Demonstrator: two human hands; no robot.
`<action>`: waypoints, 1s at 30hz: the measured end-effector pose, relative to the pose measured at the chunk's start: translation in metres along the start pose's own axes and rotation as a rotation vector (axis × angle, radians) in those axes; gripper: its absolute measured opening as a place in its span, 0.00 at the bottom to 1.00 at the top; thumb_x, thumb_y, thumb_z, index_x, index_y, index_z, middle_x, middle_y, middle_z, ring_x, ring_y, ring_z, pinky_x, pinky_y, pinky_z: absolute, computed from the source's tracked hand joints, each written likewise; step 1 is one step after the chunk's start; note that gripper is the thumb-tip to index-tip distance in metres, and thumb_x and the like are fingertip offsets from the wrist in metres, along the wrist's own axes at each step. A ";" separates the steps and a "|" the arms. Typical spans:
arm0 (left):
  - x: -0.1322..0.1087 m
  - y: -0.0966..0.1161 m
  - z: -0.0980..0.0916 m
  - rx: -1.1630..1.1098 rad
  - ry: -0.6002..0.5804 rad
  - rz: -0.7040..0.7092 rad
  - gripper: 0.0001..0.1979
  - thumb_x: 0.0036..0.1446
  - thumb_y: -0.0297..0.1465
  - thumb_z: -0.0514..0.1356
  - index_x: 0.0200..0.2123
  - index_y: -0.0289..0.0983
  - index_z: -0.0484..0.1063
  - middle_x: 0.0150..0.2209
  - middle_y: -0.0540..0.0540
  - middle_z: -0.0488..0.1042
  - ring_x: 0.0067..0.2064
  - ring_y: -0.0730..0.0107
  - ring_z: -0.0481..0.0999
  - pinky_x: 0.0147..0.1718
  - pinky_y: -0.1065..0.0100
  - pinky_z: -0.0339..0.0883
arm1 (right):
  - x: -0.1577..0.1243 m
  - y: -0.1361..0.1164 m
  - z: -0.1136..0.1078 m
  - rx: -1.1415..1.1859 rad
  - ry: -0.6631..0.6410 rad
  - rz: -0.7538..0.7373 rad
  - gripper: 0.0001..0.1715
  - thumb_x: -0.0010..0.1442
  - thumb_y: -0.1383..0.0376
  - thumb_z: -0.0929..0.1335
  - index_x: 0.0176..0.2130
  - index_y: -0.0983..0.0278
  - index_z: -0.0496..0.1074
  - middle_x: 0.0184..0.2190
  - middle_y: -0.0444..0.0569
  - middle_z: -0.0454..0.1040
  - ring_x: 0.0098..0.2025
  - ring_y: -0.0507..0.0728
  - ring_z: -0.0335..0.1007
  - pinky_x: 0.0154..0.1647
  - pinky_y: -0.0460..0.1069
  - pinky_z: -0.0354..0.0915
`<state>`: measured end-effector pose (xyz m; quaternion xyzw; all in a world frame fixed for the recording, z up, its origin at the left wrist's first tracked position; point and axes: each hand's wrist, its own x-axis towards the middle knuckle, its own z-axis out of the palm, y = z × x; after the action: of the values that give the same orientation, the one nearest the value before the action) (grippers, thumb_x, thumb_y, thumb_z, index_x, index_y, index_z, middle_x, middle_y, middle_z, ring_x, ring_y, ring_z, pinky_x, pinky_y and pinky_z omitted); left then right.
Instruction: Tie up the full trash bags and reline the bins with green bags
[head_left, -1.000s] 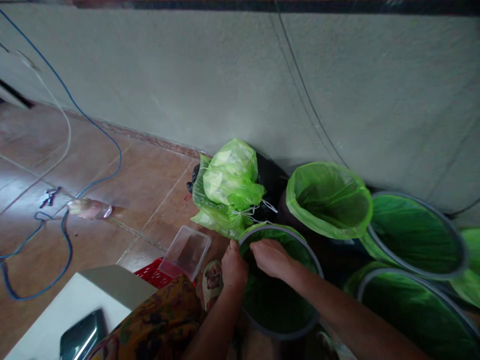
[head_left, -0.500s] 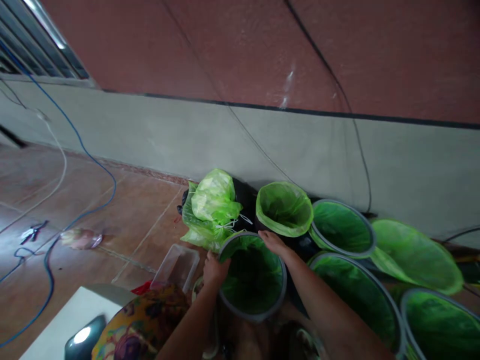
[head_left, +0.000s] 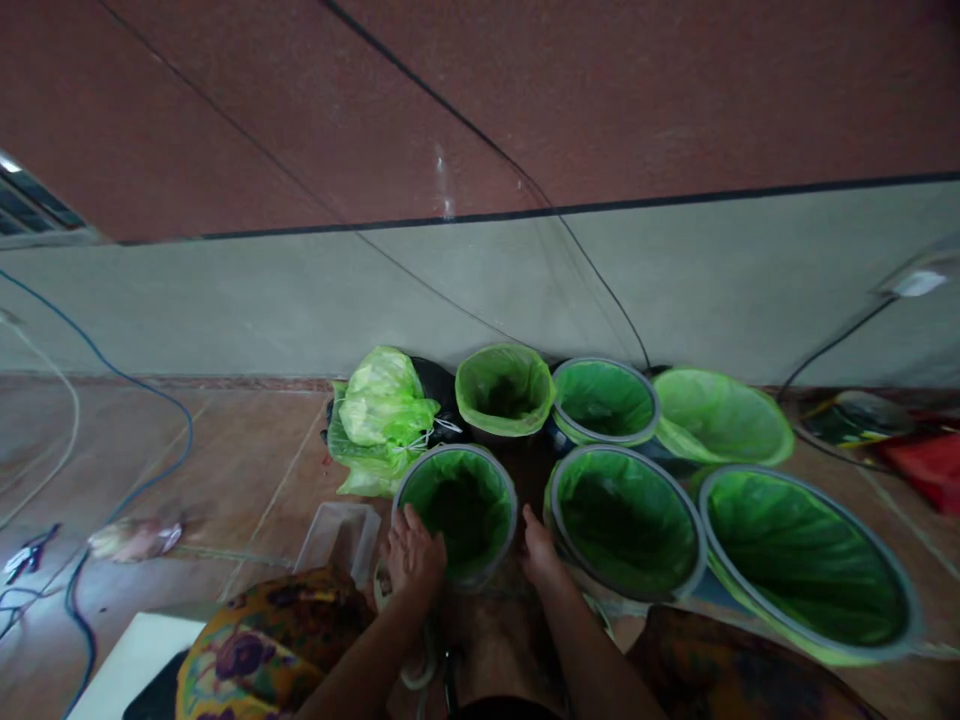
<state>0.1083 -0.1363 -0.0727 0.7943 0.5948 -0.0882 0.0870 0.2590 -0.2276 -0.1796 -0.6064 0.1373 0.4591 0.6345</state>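
Observation:
Directly in front of me stands a round trash bin [head_left: 457, 578] lined with a green plastic bag, its grey rim ring over the bag. My left hand [head_left: 414, 556] lies against the left side of its rim, fingers stretched out and slightly apart. On the other side, my right hand [head_left: 543, 550] is in the gap between this bin and a second lined bin [head_left: 627, 520]. Its fingers point forward, and nothing shows in them. Behind the near bin, a lime bin bag [head_left: 504, 392] is folded over the mouth of a dark bin without a grey ring.
A tied lime bag [head_left: 381, 410] sits at the back left. More lined bins [head_left: 810, 560] stand to the right, one with a wide loose bag [head_left: 720, 415]. A clear plastic tub [head_left: 339, 538] is left of my hands. A blue cable [head_left: 172, 400] crosses the floor.
My view has turned right. My right hand has come off the near bin's far rim and down to its right side. My left hand stays at the left rim.

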 end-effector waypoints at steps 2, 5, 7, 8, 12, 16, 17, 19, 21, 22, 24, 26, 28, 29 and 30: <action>-0.011 0.024 -0.001 -0.007 -0.083 0.229 0.28 0.61 0.38 0.50 0.61 0.30 0.58 0.61 0.31 0.64 0.60 0.50 0.65 0.56 0.54 0.59 | -0.007 0.008 -0.004 0.107 -0.017 0.134 0.16 0.54 0.51 0.68 0.30 0.60 0.72 0.20 0.44 0.75 0.24 0.55 0.71 0.26 0.49 0.65; -0.030 0.057 0.010 -0.010 -0.328 0.439 0.22 0.60 0.39 0.51 0.55 0.35 0.65 0.52 0.37 0.73 0.55 0.54 0.70 0.53 0.57 0.63 | -0.017 0.020 -0.011 0.224 -0.128 0.196 0.10 0.52 0.57 0.70 0.27 0.61 0.71 0.14 0.39 0.68 0.17 0.50 0.63 0.19 0.44 0.59; -0.038 0.071 0.018 0.051 -0.383 0.461 0.18 0.61 0.33 0.50 0.52 0.35 0.67 0.49 0.38 0.75 0.52 0.56 0.73 0.51 0.57 0.64 | -0.023 0.025 -0.014 0.247 -0.180 0.171 0.10 0.49 0.61 0.71 0.23 0.62 0.69 0.11 0.37 0.63 0.15 0.48 0.59 0.18 0.43 0.56; -0.040 0.075 0.021 0.085 -0.388 0.463 0.17 0.61 0.29 0.48 0.51 0.34 0.68 0.48 0.38 0.75 0.51 0.57 0.74 0.51 0.58 0.63 | -0.024 0.027 -0.016 0.254 -0.189 0.165 0.10 0.48 0.63 0.72 0.21 0.63 0.68 0.11 0.37 0.63 0.15 0.47 0.58 0.18 0.43 0.55; -0.037 0.067 0.022 0.165 -0.399 0.519 0.18 0.59 0.22 0.46 0.48 0.34 0.69 0.45 0.39 0.76 0.49 0.61 0.75 0.55 0.58 0.59 | -0.026 0.022 -0.014 0.284 -0.200 0.190 0.06 0.49 0.68 0.71 0.23 0.64 0.70 0.16 0.40 0.70 0.18 0.48 0.64 0.20 0.43 0.59; -0.026 0.029 0.014 0.187 -0.400 0.613 0.16 0.58 0.24 0.49 0.45 0.36 0.72 0.42 0.42 0.77 0.48 0.61 0.74 0.60 0.54 0.51 | -0.023 0.007 -0.006 0.327 -0.165 0.234 0.08 0.58 0.64 0.66 0.28 0.62 0.71 0.22 0.43 0.76 0.24 0.51 0.72 0.26 0.45 0.67; -0.022 0.018 0.011 0.189 -0.398 0.625 0.16 0.57 0.24 0.49 0.44 0.36 0.73 0.41 0.43 0.77 0.48 0.61 0.73 0.61 0.53 0.49 | -0.022 0.004 -0.005 0.336 -0.152 0.248 0.10 0.60 0.61 0.65 0.30 0.62 0.72 0.22 0.43 0.77 0.24 0.51 0.73 0.27 0.46 0.68; -0.013 -0.003 0.006 0.201 -0.404 0.658 0.16 0.56 0.22 0.50 0.41 0.37 0.74 0.40 0.44 0.77 0.49 0.61 0.72 0.63 0.52 0.45 | -0.022 -0.001 -0.004 0.349 -0.131 0.276 0.14 0.62 0.57 0.64 0.31 0.62 0.72 0.22 0.44 0.77 0.24 0.53 0.73 0.26 0.47 0.69; -0.001 -0.020 0.001 0.224 -0.415 0.728 0.14 0.56 0.23 0.51 0.40 0.38 0.75 0.41 0.44 0.77 0.50 0.61 0.70 0.64 0.51 0.42 | -0.021 -0.001 -0.005 0.357 -0.115 0.276 0.13 0.60 0.56 0.65 0.32 0.62 0.72 0.23 0.45 0.78 0.24 0.53 0.73 0.26 0.47 0.68; 0.004 -0.027 -0.002 0.233 -0.424 0.757 0.13 0.56 0.24 0.53 0.40 0.39 0.75 0.42 0.44 0.76 0.51 0.60 0.69 0.64 0.50 0.41 | -0.021 0.001 -0.006 0.357 -0.113 0.262 0.11 0.59 0.57 0.67 0.32 0.62 0.72 0.23 0.44 0.78 0.24 0.53 0.73 0.26 0.47 0.68; 0.013 -0.037 -0.008 0.242 -0.430 0.757 0.13 0.55 0.25 0.55 0.42 0.40 0.74 0.47 0.44 0.75 0.54 0.60 0.67 0.64 0.49 0.42 | -0.021 0.008 -0.006 0.349 -0.118 0.230 0.06 0.55 0.61 0.69 0.31 0.62 0.72 0.23 0.43 0.78 0.25 0.52 0.73 0.27 0.46 0.68; 0.016 -0.040 -0.012 0.253 -0.425 0.691 0.15 0.55 0.26 0.55 0.45 0.41 0.73 0.54 0.43 0.71 0.59 0.58 0.63 0.64 0.49 0.42 | -0.021 0.017 -0.006 0.331 -0.130 0.214 0.04 0.50 0.65 0.71 0.29 0.61 0.71 0.22 0.42 0.77 0.25 0.52 0.73 0.28 0.46 0.68; 0.012 -0.035 -0.014 0.266 -0.405 0.622 0.21 0.53 0.26 0.56 0.51 0.40 0.71 0.61 0.39 0.64 0.63 0.53 0.57 0.63 0.46 0.42 | -0.021 0.025 -0.006 0.314 -0.145 0.201 0.05 0.46 0.66 0.72 0.28 0.61 0.71 0.21 0.41 0.76 0.25 0.51 0.72 0.28 0.45 0.67; 0.008 -0.028 -0.014 0.260 -0.404 0.605 0.25 0.52 0.27 0.57 0.55 0.39 0.68 0.64 0.37 0.60 0.65 0.50 0.55 0.63 0.44 0.43 | -0.021 0.029 -0.006 0.303 -0.155 0.196 0.06 0.45 0.66 0.72 0.28 0.61 0.72 0.21 0.40 0.76 0.25 0.51 0.71 0.28 0.45 0.67; 0.003 -0.020 -0.013 0.239 -0.403 0.598 0.29 0.51 0.28 0.58 0.58 0.39 0.65 0.65 0.36 0.57 0.65 0.48 0.54 0.62 0.43 0.45 | -0.022 0.032 -0.007 0.290 -0.167 0.189 0.07 0.44 0.66 0.72 0.28 0.61 0.72 0.22 0.40 0.76 0.25 0.51 0.71 0.29 0.45 0.67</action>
<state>0.0902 -0.1249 -0.0615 0.9040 0.2934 -0.2820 0.1309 0.2265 -0.2482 -0.1859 -0.4527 0.2052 0.5408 0.6786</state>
